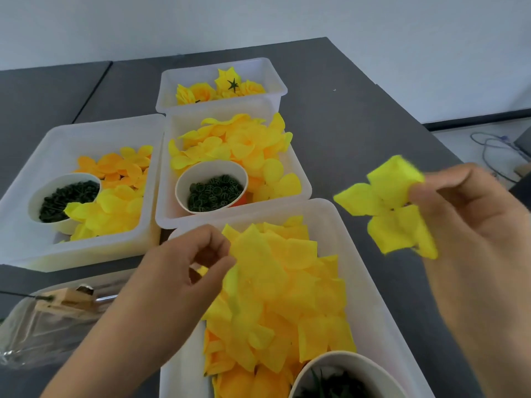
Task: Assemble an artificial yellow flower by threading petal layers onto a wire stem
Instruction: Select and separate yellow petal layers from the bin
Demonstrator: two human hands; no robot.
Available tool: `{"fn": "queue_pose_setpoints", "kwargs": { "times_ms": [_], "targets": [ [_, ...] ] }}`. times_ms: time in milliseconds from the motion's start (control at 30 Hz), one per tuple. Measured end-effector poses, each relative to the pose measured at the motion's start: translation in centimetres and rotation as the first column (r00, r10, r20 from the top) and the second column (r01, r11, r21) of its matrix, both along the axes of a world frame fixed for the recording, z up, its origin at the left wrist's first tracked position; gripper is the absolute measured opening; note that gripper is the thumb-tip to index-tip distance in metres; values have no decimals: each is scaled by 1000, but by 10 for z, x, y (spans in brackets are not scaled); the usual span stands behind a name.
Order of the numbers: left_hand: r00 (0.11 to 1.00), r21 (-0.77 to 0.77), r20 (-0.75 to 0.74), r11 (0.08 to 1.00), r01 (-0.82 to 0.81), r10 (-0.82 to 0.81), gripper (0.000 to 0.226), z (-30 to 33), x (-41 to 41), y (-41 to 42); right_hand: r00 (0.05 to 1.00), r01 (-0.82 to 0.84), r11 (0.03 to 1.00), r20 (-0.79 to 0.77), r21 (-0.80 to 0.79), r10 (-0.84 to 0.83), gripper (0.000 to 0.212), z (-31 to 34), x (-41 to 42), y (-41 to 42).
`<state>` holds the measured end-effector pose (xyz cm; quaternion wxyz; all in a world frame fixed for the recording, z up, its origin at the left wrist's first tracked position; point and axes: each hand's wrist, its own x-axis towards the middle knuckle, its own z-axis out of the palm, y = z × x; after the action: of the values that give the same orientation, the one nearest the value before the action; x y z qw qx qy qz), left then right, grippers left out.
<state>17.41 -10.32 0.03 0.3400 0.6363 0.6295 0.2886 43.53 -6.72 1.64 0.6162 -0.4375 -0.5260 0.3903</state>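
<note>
I see a dark grey table [330, 90] running back to a pale wall, with four white plastic bins on it. The nearest bin [370, 282] is the biggest in view and is heaped with loose yellow petal layers [287, 305]; a paper cup [344, 366] of dark green pieces sits in its near right corner. Behind it stands a middle bin [301, 182] piled with rounder yellow petals [244, 142], and a cup of small green rings [214, 191] rests at its front. To the left is another bin [57, 145] holding orange and yellow petals [115, 168] and a cup of dark green bits [67, 195]. The farthest bin [273, 73] holds finished yellow flowers [224, 87], one showing a green star-shaped calyx. At the lower left lies a clear plastic bag [43, 326] with something brown inside that I cannot make out.

My right hand [474, 234] is raised over the table to the right of the bins, with thumb and fingers pinching one four-lobed petal layer [385, 208] by its edge; the layer hangs in the air, clear of the bins. My left hand [184, 271] reaches over the near bin's left rim, its fingers curled, and thumb and forefinger nip the edge of the top petal in the heap. I see no wire stem in view.
</note>
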Motion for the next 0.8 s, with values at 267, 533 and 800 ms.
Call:
{"fn": "queue_pose_setpoints", "kwargs": {
  "times_ms": [267,533,800],
  "targets": [
    [952,391,-191,908,-149,238,24,5,-1,-14,197,-474,697,707,-538,679,53,-23,-38,5],
    [613,-267,-681,915,302,-401,67,-29,13,-28,45,-407,661,709,-630,703,64,-25,-23,6],
    [713,47,-676,955,293,-185,58,-12,0,-47,86,-326,872,907,-366,413,66,9,-13,-17]
  ]
}}
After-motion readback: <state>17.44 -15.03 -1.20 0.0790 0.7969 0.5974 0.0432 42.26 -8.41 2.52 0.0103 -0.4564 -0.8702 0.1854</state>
